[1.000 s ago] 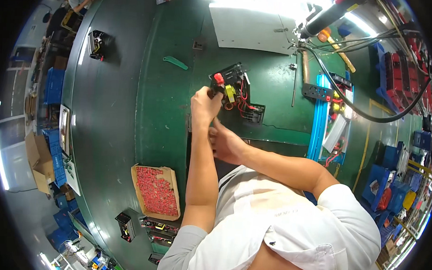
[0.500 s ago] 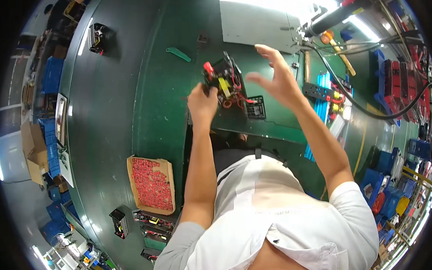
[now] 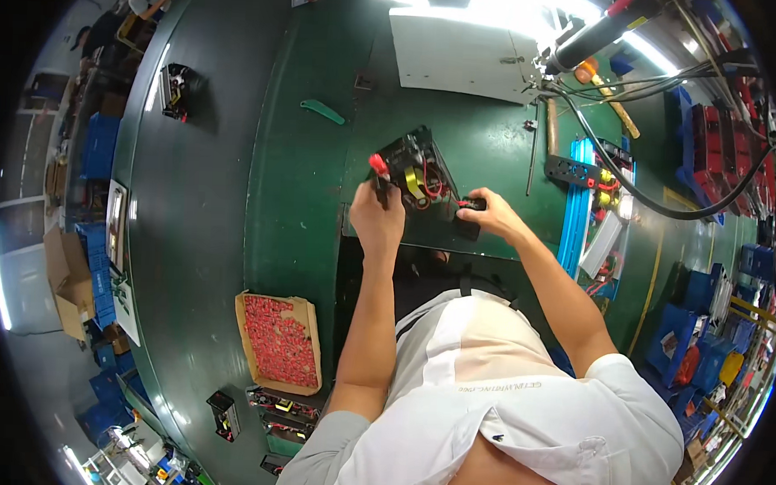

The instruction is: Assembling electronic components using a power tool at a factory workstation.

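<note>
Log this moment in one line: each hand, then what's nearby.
Left hand: at circuit unit, left side | Right hand: gripping black panel | Nearby: green tool, cardboard tray

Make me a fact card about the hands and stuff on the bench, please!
Left hand: grips the black assembly near its red part
Right hand: pinches a smaller black part
On the assembly: yellow part, red wires
Left of the left arm: open carton of small red pieces
Beyond the hands: green strip, light grey panel
</note>
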The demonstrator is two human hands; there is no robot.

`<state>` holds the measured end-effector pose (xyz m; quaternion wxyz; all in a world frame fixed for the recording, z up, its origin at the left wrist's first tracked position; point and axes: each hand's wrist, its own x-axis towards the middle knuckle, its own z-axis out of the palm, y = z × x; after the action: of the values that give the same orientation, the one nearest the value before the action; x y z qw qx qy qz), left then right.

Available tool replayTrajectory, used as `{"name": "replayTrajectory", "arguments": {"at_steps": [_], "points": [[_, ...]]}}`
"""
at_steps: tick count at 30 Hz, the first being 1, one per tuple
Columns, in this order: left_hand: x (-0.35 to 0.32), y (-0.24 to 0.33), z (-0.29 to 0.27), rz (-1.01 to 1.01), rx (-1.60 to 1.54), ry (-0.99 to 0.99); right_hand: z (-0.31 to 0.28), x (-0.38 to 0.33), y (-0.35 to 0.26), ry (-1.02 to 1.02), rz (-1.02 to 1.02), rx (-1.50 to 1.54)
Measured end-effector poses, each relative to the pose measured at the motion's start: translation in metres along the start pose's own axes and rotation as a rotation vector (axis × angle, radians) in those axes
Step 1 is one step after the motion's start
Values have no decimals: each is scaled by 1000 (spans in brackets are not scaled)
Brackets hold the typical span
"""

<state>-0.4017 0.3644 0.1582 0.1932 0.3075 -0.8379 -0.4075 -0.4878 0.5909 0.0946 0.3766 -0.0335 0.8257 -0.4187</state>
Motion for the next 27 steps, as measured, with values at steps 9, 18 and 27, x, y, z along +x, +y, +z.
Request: {"name": "replayTrajectory", "arguments": {"at_steps": [9, 18, 27], "points": [[25, -10, 4, -54, -93, -23, 7, -32, -19, 228, -310, -225], [-15, 11, 14, 216, -1, -73, -29, -67, -69, 210, -70, -518], [-29, 18, -5, 159, -37, -289, -41, -104, -129, 164, -774, -813]]}}
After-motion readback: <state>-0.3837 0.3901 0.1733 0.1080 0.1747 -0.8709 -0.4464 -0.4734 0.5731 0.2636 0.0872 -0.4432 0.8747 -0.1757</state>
